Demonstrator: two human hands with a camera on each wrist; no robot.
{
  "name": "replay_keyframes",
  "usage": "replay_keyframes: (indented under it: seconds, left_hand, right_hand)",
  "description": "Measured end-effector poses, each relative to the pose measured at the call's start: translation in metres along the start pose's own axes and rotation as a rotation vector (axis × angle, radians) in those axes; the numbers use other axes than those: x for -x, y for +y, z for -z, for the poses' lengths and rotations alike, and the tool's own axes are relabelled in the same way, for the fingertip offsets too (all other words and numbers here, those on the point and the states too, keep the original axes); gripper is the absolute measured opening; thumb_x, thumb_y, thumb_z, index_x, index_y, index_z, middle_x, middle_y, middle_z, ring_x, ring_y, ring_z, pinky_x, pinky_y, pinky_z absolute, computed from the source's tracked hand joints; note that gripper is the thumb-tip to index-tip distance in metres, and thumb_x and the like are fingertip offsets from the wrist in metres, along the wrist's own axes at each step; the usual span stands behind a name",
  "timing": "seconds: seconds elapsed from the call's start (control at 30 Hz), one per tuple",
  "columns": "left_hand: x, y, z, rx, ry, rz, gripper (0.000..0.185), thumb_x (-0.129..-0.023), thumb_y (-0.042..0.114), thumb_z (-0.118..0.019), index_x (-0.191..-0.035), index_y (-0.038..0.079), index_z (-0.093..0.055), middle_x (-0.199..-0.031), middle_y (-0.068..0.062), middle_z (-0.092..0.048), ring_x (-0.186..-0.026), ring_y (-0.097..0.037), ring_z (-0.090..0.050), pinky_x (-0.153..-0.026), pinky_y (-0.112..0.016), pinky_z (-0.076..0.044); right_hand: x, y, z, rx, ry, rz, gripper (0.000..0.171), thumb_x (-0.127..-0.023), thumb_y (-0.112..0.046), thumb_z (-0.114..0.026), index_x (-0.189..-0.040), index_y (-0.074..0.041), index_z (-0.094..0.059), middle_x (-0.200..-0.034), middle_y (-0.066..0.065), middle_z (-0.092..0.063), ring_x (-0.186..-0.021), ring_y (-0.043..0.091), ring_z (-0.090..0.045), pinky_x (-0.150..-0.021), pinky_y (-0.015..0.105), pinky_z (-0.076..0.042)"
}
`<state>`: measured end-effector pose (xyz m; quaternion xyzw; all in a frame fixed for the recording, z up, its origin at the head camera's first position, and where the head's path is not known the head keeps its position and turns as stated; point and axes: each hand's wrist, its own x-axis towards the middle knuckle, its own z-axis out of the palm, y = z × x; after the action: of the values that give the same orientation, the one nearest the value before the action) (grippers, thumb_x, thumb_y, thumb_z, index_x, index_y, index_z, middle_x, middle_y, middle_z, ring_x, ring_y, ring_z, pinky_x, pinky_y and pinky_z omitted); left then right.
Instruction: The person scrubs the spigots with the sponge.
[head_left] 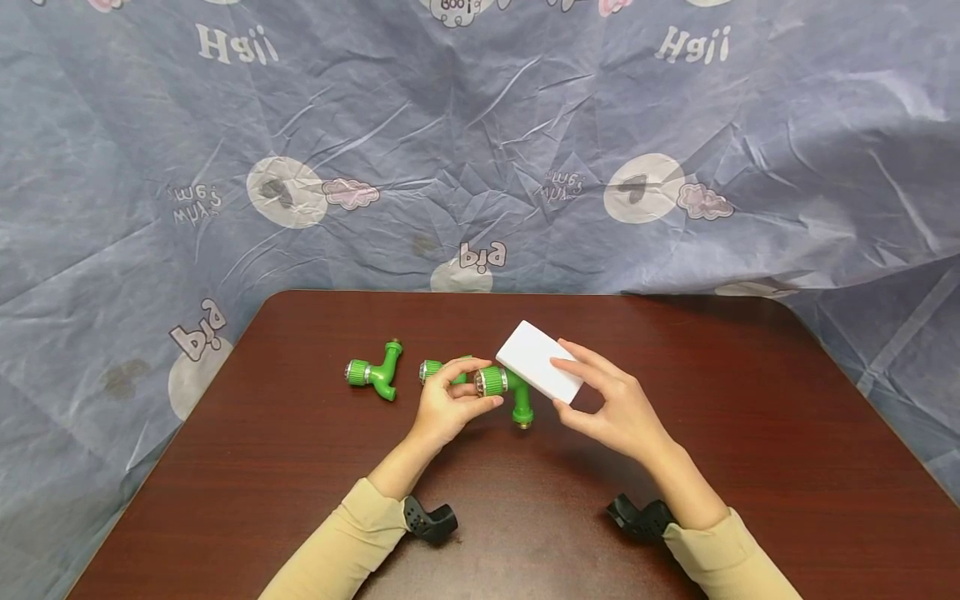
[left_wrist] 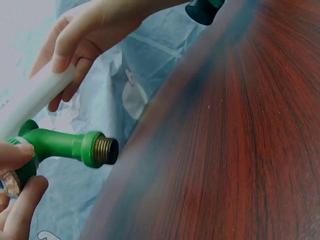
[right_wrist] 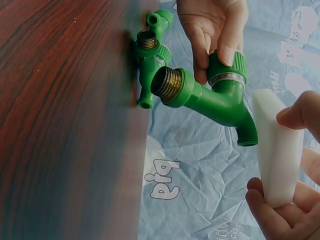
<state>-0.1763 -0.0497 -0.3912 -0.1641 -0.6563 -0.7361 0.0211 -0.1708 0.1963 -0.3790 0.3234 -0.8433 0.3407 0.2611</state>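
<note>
Green plastic faucet [head_left: 504, 389] with a brass threaded end and a ribbed collar with a metal ring, held up over the middle of the dark wood table [head_left: 750, 467]. Left hand [head_left: 448, 406] pinching the collar with thumb and fingertips. Right hand [head_left: 611, 403] gripping a white sponge block [head_left: 538, 361], pressed right against the faucet's body. Two more green faucets [head_left: 375, 373] lying just left, close by. Plenty of bare tabletop toward the near edge and right side.

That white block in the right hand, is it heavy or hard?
The white block is probably light: the right hand holds it up with fingertips alone. Its matte, sponge-like look suggests it is soft and not slippery. Flat faces mean it should not roll.
</note>
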Motion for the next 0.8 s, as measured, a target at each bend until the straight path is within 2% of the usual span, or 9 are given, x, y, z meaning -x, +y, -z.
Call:
replay_keyframes:
  seconds: [0.13,0.2,0.27,0.37,0.43,0.53,0.6,0.7,0.8]
  left_hand:
    - [0.0014,0.0023,-0.0008,-0.011,-0.019,-0.002,0.047,-0.071,-0.016,-0.069,-0.116,-0.011,-0.057,-0.113,-0.016,-0.050,-0.071,-0.011,-0.063,-0.062,-0.019,-0.051]
    - [0.0012,0.0024,-0.0012,-0.015,-0.011,0.006,0.046,-0.073,-0.014,-0.070,-0.117,-0.010,-0.057,-0.109,-0.013,-0.051,-0.070,-0.011,-0.063,-0.060,-0.019,-0.050]
    - [-0.0006,-0.0047,0.0003,-0.024,0.012,-0.007,0.045,-0.073,-0.009,-0.073,-0.116,-0.005,-0.060,-0.106,-0.010,-0.054,-0.070,-0.010,-0.063,-0.059,-0.020,-0.050]
    - [-0.0011,-0.0042,0.0013,-0.064,0.051,-0.006,0.043,-0.072,-0.005,-0.077,-0.113,-0.003,-0.062,-0.104,-0.011,-0.057,-0.079,-0.020,-0.065,-0.062,-0.023,-0.052]
    - [-0.0008,-0.0033,0.0018,-0.103,0.078,-0.023,0.041,-0.072,-0.002,-0.078,-0.110,-0.002,-0.065,-0.102,-0.013,-0.060,-0.086,-0.027,-0.065,-0.070,-0.033,-0.055]
    - [0.0010,0.0049,0.0007,-0.169,0.108,-0.025,0.037,-0.073,0.001,-0.079,-0.107,-0.004,-0.066,-0.098,-0.016,-0.063,-0.089,-0.033,-0.062,-0.072,-0.037,-0.054]
    - [0.0008,0.0049,0.0007,-0.179,0.121,-0.034,0.036,-0.073,0.002,-0.079,-0.106,-0.004,-0.066,-0.095,-0.017,-0.065,-0.087,-0.032,-0.062,-0.070,-0.035,-0.054]
    - [0.0002,0.0047,0.0008,-0.163,0.125,-0.023,0.036,-0.072,0.002,-0.079,-0.105,-0.005,-0.066,-0.093,-0.015,-0.065,-0.084,-0.031,-0.064,-0.062,-0.023,-0.051]
    - [-0.0004,0.0034,0.0007,-0.144,0.120,-0.016,0.037,-0.071,0.001,-0.079,-0.105,-0.006,-0.066,-0.093,-0.015,-0.065,-0.082,-0.030,-0.064,-0.061,-0.020,-0.051]
  right_hand:
    - [-0.0004,0.0002,-0.0005,-0.026,0.000,0.026,0.047,-0.069,-0.010,-0.073,-0.116,-0.012,-0.066,-0.131,0.007,-0.055,-0.113,0.022,-0.056,-0.091,0.013,-0.039]
    - [0.0000,-0.0004,-0.0009,-0.046,-0.015,0.036,0.047,-0.070,-0.011,-0.073,-0.116,-0.012,-0.066,-0.131,0.007,-0.055,-0.113,0.022,-0.056,-0.091,0.014,-0.039]
    - [0.0004,-0.0006,-0.0013,-0.054,-0.023,0.041,0.047,-0.070,-0.010,-0.073,-0.116,-0.012,-0.066,-0.131,0.008,-0.055,-0.113,0.022,-0.056,-0.091,0.014,-0.040]
    - [0.0009,-0.0007,-0.0012,-0.026,-0.006,0.009,0.047,-0.069,-0.009,-0.074,-0.115,-0.012,-0.067,-0.130,0.008,-0.056,-0.112,0.023,-0.057,-0.089,0.012,-0.039]
    - [0.0008,-0.0008,-0.0004,-0.012,0.021,-0.021,0.047,-0.068,-0.008,-0.075,-0.115,-0.012,-0.067,-0.130,0.007,-0.056,-0.112,0.024,-0.057,-0.088,0.012,-0.039]
    - [0.0009,-0.0010,0.0002,-0.019,0.036,-0.038,0.047,-0.069,-0.009,-0.076,-0.115,-0.012,-0.067,-0.131,0.006,-0.055,-0.113,0.023,-0.056,-0.089,0.012,-0.039]
    - [0.0006,-0.0017,-0.0002,-0.043,0.018,-0.019,0.047,-0.070,-0.010,-0.075,-0.116,-0.013,-0.066,-0.132,0.006,-0.054,-0.114,0.022,-0.055,-0.091,0.013,-0.039]
    - [0.0005,-0.0013,-0.0016,-0.051,-0.013,0.010,0.048,-0.070,-0.010,-0.074,-0.117,-0.013,-0.066,-0.131,0.007,-0.055,-0.114,0.022,-0.056,-0.091,0.014,-0.040]
    - [0.0005,-0.0004,-0.0021,-0.021,0.008,-0.006,0.047,-0.069,-0.008,-0.075,-0.115,-0.012,-0.067,-0.130,0.008,-0.056,-0.112,0.024,-0.057,-0.090,0.012,-0.039]
